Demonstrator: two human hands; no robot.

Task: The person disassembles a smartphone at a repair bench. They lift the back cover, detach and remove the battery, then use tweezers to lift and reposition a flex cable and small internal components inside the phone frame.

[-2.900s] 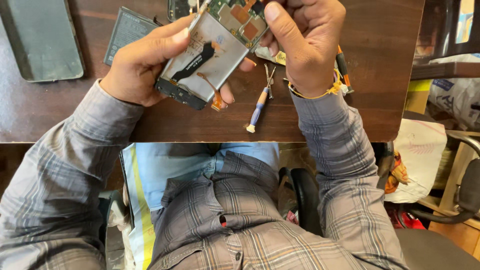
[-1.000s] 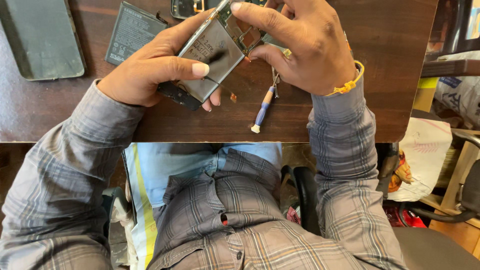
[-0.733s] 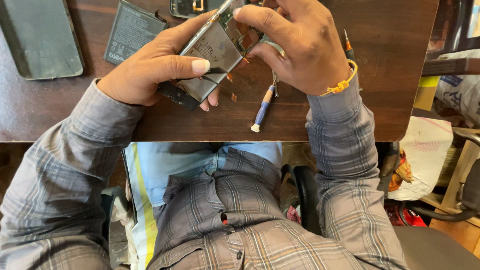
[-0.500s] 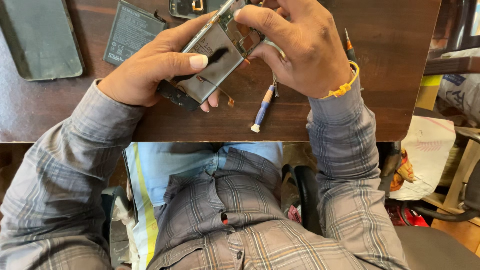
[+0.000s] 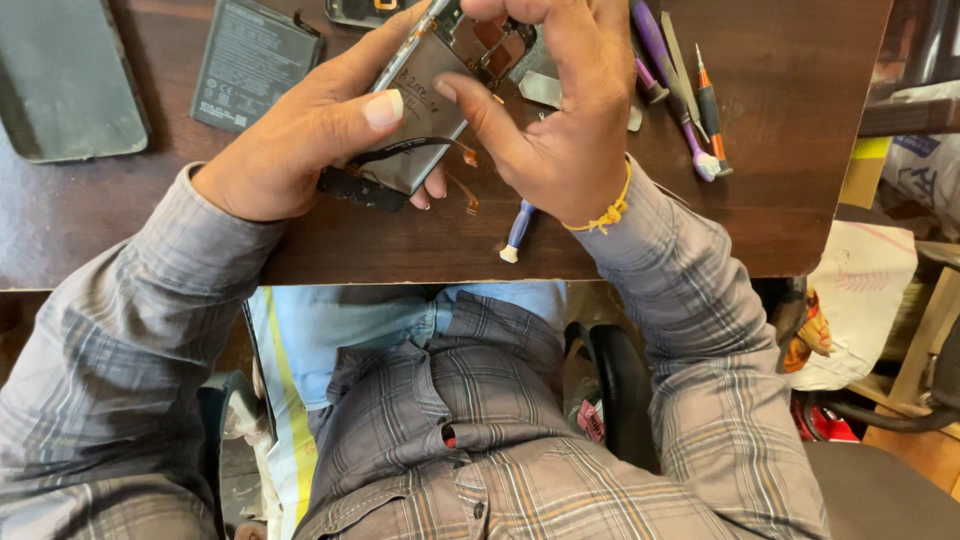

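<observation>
Gripping an opened smartphone tilted above the tabletop near the upper centre of the frame, the left hand clamps its lower edge, thumb pressed on the metal shield. The right hand pinches at the exposed circuit board by the top. Doing this well probably calls for a steady left grip and light fingertip force, sparing the loose orange flex cable. No containers appear; a flat battery and screwdrivers lie loose.

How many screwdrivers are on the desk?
3 visible: a blue-handled screwdriver under the right hand, a purple screwdriver right of it, and an orange-tipped screwdriver beside that. The hands may hide more.
</observation>
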